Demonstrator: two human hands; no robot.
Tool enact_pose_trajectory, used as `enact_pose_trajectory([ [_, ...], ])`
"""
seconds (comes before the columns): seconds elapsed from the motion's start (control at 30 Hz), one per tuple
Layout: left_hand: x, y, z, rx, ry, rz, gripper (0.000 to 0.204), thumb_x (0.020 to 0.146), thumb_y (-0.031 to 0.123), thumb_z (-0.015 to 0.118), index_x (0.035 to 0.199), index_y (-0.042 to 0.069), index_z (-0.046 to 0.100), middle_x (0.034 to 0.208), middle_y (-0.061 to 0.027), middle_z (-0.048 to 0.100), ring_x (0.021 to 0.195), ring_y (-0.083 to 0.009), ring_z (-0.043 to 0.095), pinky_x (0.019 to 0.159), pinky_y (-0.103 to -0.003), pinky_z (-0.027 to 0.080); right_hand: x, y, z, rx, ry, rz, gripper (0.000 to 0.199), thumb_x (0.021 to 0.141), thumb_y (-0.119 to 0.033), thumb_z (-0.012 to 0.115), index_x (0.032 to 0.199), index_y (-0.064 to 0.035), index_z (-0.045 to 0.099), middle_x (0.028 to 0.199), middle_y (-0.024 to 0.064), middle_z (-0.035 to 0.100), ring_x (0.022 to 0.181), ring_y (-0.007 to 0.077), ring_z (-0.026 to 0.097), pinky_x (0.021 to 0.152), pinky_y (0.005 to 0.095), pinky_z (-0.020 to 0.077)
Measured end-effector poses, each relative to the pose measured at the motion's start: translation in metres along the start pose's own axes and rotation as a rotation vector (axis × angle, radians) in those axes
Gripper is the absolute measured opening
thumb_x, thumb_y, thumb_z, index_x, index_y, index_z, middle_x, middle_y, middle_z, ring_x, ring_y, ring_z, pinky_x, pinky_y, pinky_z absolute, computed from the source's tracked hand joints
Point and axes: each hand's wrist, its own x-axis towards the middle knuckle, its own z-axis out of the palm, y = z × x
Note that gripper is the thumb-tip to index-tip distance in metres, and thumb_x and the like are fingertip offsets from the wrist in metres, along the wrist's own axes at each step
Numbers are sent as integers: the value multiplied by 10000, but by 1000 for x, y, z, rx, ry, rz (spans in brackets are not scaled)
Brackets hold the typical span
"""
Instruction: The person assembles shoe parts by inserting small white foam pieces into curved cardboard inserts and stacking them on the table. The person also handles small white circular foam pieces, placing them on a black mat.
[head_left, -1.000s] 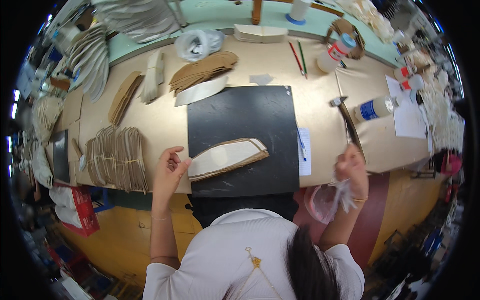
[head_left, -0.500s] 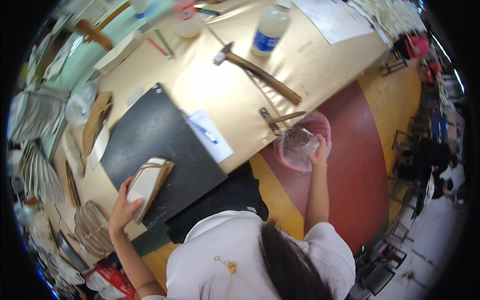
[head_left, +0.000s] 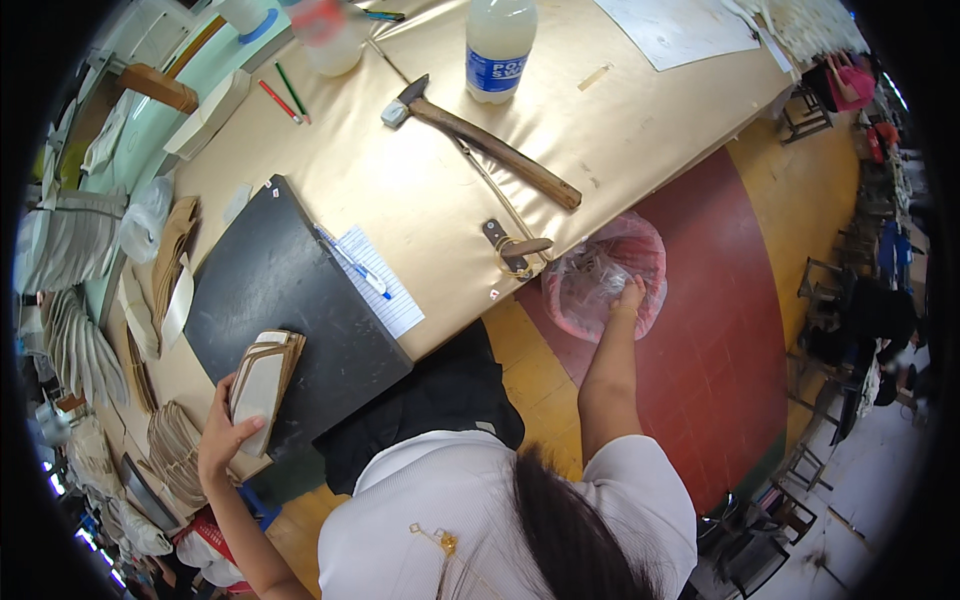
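Note:
My left hand is closed round a stack of flat, pale pieces with brown edges, thumb on top, over the near left part of a black board. To the right, my arm reaches beyond the table edge to a round bin lined with thin pinkish plastic. There my right hand is closed on crumpled clear plastic inside the bin's mouth; its fingertips are partly hidden.
On the gold-covered table lie a wooden-handled hammer, a short dark tool, lined paper with a pen, and two pencils. A blue-labelled bottle stands at the back. Several stacks of pale pieces line the left.
My right hand has lowered into the bin's mouth with the clear plastic. My left hand and its stack have shifted slightly left and nearer. The whole view has turned a little.

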Motion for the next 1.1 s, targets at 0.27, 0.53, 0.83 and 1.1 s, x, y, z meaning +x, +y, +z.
enact_pose_trajectory([
  [0.27, -29, 26, 31, 336, 155, 56, 724, 562, 301, 848, 1109, -19, 499, 968, -140, 584, 939, -237, 566, 873, -339, 442, -6, -25, 12, -96, -133, -147, 837, 877, -429, 642, 1507, -70, 224, 1492, 181, 317, 1315, 308, 389, 1080, 405, 319],
  [0.53, -35, 51, 41, 454, 432, 110, 735, 618, 173, 796, 1250, 13, 458, 1080, -180, 576, 1010, -311, 579, 912, -378, 445, -14, -64, 14, -533, -118, -358, 454, 917, -189, 578, 1305, -6, 429, 1040, 161, 636, 795, 252, 656, 637, 337, 538],
  [0.83, -1, 17, 39, 649, 438, 371, 830, 603, 272, 847, 1304, 53, 462, 1230, -189, 514, 1106, -367, 522, 972, -425, 421, -142, -149, 57, -224, -358, -827, 242, 938, -120, 603, 1146, -7, 552, 1058, 67, 584, 915, 110, 546, 800, 245, 469],
  [1.1, -8, 32, 18, 520, 349, 309, 609, 664, 298, 811, 1160, 47, 562, 974, -142, 613, 958, -328, 596, 842, -401, 474, -264, -206, 96, -571, -792, -1047, 172, 894, -116, 661, 1023, -8, 624, 962, 41, 551, 869, 137, 529, 779, 275, 448],
])
